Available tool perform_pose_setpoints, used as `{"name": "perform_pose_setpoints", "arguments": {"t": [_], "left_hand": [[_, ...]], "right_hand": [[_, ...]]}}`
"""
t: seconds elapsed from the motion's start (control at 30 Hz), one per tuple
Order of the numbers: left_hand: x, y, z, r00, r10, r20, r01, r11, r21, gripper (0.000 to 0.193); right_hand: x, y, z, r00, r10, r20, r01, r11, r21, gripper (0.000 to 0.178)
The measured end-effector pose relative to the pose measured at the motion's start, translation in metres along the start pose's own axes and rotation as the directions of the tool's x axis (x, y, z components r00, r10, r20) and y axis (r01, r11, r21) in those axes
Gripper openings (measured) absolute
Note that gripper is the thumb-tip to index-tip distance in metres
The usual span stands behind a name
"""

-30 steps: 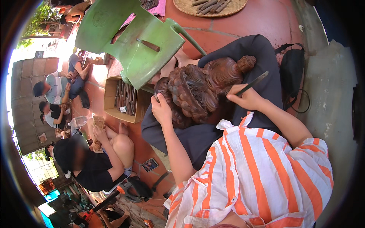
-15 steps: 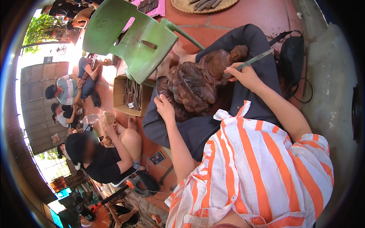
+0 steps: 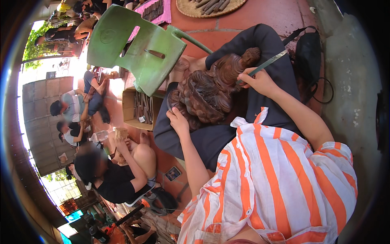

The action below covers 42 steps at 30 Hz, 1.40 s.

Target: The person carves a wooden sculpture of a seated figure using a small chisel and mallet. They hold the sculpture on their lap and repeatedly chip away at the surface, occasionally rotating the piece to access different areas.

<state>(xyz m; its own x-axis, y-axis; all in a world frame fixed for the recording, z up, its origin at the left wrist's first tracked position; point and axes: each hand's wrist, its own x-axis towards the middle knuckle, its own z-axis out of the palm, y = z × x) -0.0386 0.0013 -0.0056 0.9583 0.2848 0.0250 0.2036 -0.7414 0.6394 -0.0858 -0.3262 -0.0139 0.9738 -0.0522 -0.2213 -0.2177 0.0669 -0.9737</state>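
Statue [image 3: 209, 93] – brown, wood-like, across my lap [image 3: 199, 147] | right hand [image 3: 261, 82] gripping a flat tool [image 3: 269, 62] near its head [image 3: 250, 57] | left hand [image 3: 178, 120] curled by its base [image 3: 181, 101], can't tell if gripping | looks heavy, hard – thin bits may snap; hold the thick base

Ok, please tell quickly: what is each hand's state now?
Left hand: partly curled by the carved wooden Buddha statue; whether it holds anything cannot be told.
Right hand: closed, holding a flat strip-shaped tool.

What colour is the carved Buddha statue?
The carved Buddha statue is dark reddish-brown; the head view shows it.
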Motion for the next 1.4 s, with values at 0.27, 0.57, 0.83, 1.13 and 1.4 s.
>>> {"name": "perform_pose_setpoints", "arguments": {"t": [0.27, 0.57, 0.83, 1.13, 1.4], "left_hand": [[-0.001, 0.005, 0.001, 0.999, -0.033, -0.031, 0.033, 0.999, -0.023, 0.049], [-0.006, 0.011, -0.004, 0.999, -0.025, -0.046, 0.023, 0.999, -0.046, 0.043], [-0.002, 0.011, -0.004, 0.997, -0.065, -0.036, 0.064, 0.998, -0.026, 0.038], [0.008, 0.014, -0.005, 0.996, -0.089, 0.004, 0.089, 0.995, -0.044, 0.043], [0.011, 0.019, -0.007, 0.989, -0.141, 0.033, 0.143, 0.987, -0.066, 0.045]], "right_hand": [[0.000, 0.005, 0.008, 0.999, -0.001, 0.054, 0.009, 0.988, -0.151, 0.022], [0.018, -0.010, 0.027, 0.992, -0.001, 0.129, 0.020, 0.989, -0.145, 0.015], [0.028, -0.016, 0.063, 0.704, -0.646, 0.295, 0.685, 0.507, -0.524, 0.010], [0.062, -0.002, 0.077, 0.957, -0.256, 0.140, 0.290, 0.886, -0.362, 0.019], [0.067, -0.004, 0.083, 0.966, -0.213, 0.148, 0.256, 0.868, -0.425, 0.015]]}}
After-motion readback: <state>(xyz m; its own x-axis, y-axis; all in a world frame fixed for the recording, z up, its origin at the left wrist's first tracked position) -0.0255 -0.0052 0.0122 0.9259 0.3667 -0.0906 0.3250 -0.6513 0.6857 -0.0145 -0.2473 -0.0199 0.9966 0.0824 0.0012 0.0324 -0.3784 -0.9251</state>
